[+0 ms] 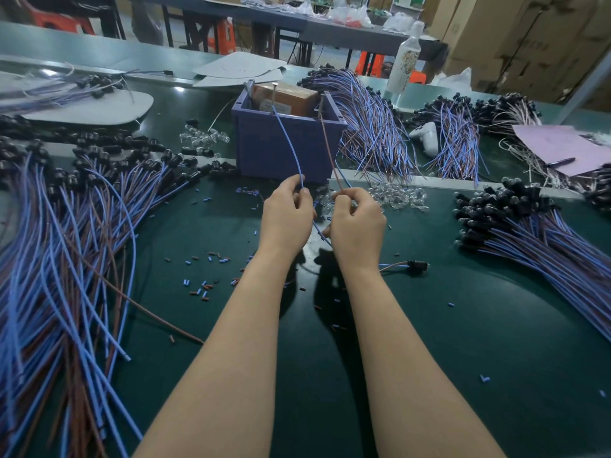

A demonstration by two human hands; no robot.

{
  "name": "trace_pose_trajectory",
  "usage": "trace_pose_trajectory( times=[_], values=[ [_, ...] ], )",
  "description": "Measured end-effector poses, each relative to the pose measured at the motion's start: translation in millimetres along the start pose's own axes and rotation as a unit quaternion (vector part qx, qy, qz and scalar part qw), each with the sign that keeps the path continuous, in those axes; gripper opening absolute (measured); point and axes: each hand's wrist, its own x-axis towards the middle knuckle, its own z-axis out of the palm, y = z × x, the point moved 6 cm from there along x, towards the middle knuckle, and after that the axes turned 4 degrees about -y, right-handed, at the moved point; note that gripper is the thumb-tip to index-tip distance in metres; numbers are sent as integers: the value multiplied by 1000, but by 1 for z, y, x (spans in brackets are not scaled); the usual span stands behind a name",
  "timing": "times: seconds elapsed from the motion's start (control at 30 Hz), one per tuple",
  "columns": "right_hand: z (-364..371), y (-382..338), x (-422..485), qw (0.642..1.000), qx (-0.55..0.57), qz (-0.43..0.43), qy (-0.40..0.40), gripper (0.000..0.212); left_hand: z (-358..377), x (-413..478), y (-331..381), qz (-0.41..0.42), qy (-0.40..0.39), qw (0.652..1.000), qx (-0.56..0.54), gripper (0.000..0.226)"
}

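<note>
My left hand [287,215] pinches a blue wire [291,147] that runs up to a nail on the purple crate [281,150]. My right hand [357,223] pinches a brown wire [328,147] that rises to the crate's right side. Both hands hover side by side just in front of the crate, above the dark green table [413,325]. A loop of blue wire hangs between the two hands. The wires lead off right to a black socket [417,265] lying on the table.
Large heaps of blue and brown wires with black sockets lie at left [66,259], behind the crate [373,127] and at right [529,233]. Clear bulbs [400,196] and snipped insulation bits [205,285] litter the table. A white bottle [405,61] stands at the back.
</note>
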Motion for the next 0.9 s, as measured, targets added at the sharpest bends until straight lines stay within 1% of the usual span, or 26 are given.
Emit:
trace_pose_trajectory(
  times=[0.27,0.57,0.63,0.73,0.8,0.83,0.9],
  values=[
    [-1,0,0,1000,7,-12,3,22,1,-1,-1,-2,-4,1000,5,34],
    [1,0,0,1000,11,-16,-13,21,-2,-4,3,-12,-3,1000,2,33],
    [2,-4,2,999,1,-20,-43,21,-5,-3,11,-9,0,1000,-11,31],
    [1,-20,0,988,-1,-60,-141,22,-6,-2,30,2,-19,999,-47,22],
    [-10,-32,-1,977,-18,-96,-192,20,-8,0,54,36,-26,997,-62,18],
    [-19,-36,1,972,-38,-115,-203,19,-8,1,70,65,-25,996,-46,18],
    [-43,-41,7,966,-104,-147,-186,17,-2,0,109,138,-38,990,-16,20]
  ],
)
